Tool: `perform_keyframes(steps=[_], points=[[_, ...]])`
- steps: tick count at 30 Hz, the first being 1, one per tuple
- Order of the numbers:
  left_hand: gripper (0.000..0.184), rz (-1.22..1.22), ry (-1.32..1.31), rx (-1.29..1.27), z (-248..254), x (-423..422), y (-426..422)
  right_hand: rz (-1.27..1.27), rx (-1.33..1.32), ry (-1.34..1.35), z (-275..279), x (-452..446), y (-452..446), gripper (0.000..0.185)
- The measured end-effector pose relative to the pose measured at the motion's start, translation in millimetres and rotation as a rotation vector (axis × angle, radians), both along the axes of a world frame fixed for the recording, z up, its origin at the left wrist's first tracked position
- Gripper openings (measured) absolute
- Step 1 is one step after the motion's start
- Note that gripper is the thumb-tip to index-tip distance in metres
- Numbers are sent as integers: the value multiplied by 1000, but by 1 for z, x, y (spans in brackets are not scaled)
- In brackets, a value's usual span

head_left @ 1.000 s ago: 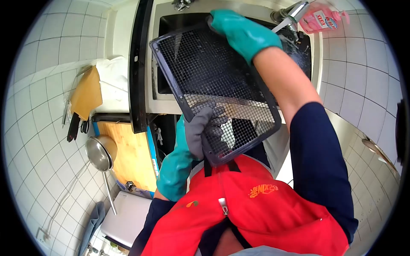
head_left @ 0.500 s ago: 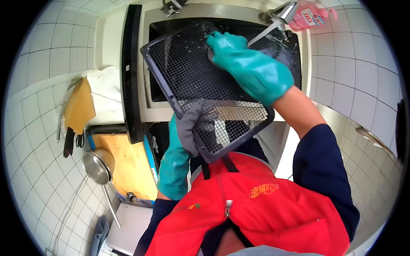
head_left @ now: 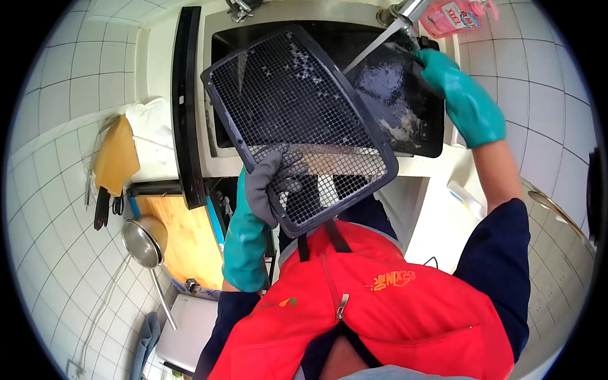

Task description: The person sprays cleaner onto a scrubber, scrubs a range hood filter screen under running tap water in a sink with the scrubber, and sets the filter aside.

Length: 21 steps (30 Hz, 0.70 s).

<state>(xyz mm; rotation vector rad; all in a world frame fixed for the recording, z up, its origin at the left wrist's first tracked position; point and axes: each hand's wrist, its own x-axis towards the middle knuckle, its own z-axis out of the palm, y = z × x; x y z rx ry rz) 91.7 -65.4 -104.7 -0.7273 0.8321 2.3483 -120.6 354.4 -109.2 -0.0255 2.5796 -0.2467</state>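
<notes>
A rectangular black-framed mesh screen [head_left: 297, 120] lies tilted over the sink, its near end hanging past the front edge. My left hand [head_left: 263, 183], in a green glove with a grey palm, grips its lower left side, some fingers showing through the mesh. Wet droplets cling to the screen's upper part. My right hand [head_left: 465, 101], in a green glove, is at the sink's right end, just below the tap [head_left: 408, 19]; its fingertips are partly hidden, and I cannot make out what they hold. Water runs from the tap onto a wet dark surface [head_left: 386, 88] in the sink.
A pink soap bottle [head_left: 453, 19] stands behind the tap. Left of the sink is a long black panel [head_left: 185, 107]. A yellow-brown board [head_left: 117, 155], scissors [head_left: 118, 204] and a metal ladle [head_left: 144, 244] hang at the left wall. A wooden board [head_left: 180, 234] is below.
My right hand has left the mesh screen's upper right and moved right to the sink's end. The screen stays in my left hand, shifted slightly left, its far right side now uncovered.
</notes>
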Motion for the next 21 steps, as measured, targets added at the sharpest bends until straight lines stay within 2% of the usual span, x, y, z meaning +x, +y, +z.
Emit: perform_keyframes(steps=[2, 3, 4, 6, 8, 9, 10, 11, 12, 14, 15, 16, 18, 19, 20, 21], points=[[35, -3, -7, -41, -20, 12, -6, 19, 7, 64, -12, -7, 6, 33], [35, -146, 258, -351, -48, 25, -17, 81, -27, 184, -27, -10, 12, 34], [36, -204, 378, -471, -51, 26, -15, 143, -59, 310, -31, -10, 10, 34], [37, -292, 605, -740, -56, 28, -12, 97, -64, 254, -19, -19, -10, 36], [36, -247, 507, -670, -55, 29, -8, 53, -70, 201, -15, -18, -16, 38], [36, -232, 476, -648, -49, 26, -6, 26, -182, 184, -25, -12, -9, 38], [37, -153, 293, -409, -19, 11, 4, 2, -295, 166, -29, -9, -6, 38], [37, -69, 113, -169, -3, 3, 10, -317, -448, -159, 7, 10, -30, 35], [37, -60, 119, -170, -4, 2, 9, -307, -449, -154, 23, 23, -42, 35], [37, -60, -12, -134, -11, -3, 5, -263, -702, -350, 40, 38, -54, 40], [35, -36, -47, -81, -13, -8, 3, -246, -705, -350, 36, 38, -52, 40], [35, -12, -44, -93, -6, -14, 4, 221, -639, -37, 32, 38, -52, 46], [31, 0, -102, -139, 8, -23, 0, 701, -573, 287, 29, 39, -68, 54], [29, -55, 10, -221, -10, -22, -9, 150, -689, 40, 52, 51, -88, 60], [29, -38, 11, -229, -23, -23, -17, -408, -751, -213, 71, 60, -107, 68], [30, -135, 243, -351, -35, -22, -21, -444, -795, -259, 76, 60, -125, 73]])
